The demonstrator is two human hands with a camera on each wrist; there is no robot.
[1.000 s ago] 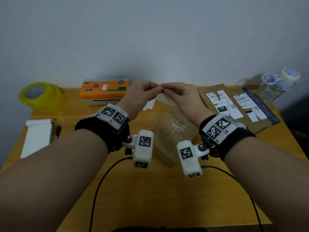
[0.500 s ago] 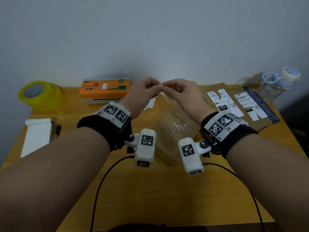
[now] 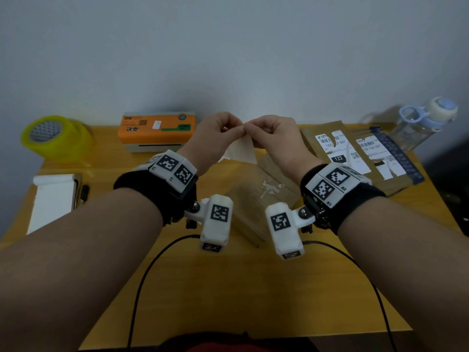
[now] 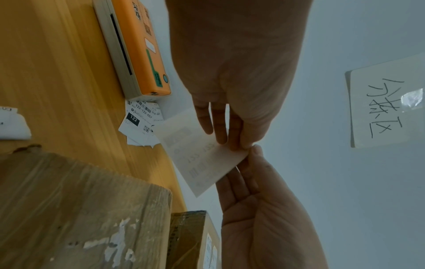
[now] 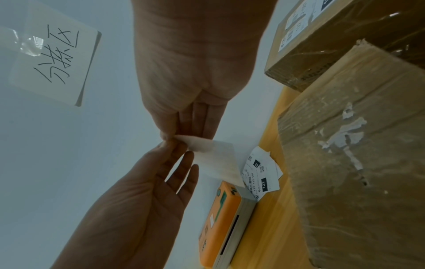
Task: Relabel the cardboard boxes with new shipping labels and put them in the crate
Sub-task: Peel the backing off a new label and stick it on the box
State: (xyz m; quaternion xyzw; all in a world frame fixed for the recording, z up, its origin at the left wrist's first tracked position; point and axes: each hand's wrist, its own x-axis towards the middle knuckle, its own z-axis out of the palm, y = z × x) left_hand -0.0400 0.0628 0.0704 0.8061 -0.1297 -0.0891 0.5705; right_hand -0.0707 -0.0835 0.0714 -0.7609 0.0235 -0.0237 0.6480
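I hold a white shipping label (image 3: 242,151) up above the table, and both hands pinch it at one upper corner. My left hand (image 3: 237,129) and right hand (image 3: 250,128) meet fingertip to fingertip there. In the left wrist view the label (image 4: 202,156) shows faint print through its back. Below my hands lies a brown cardboard box (image 3: 256,199) with torn white label scraps on its top face. The crate is not in view.
Two more labelled boxes (image 3: 337,148) lie at the back right beside a water bottle (image 3: 426,123). An orange label printer (image 3: 157,130) stands at the back, with torn old labels (image 4: 140,123) next to it. Yellow tape (image 3: 53,138) and a white paper stack (image 3: 53,199) sit at the left.
Both hands stay together, pinching the label's corner and working at it. The sheet now hangs a little lower between them.
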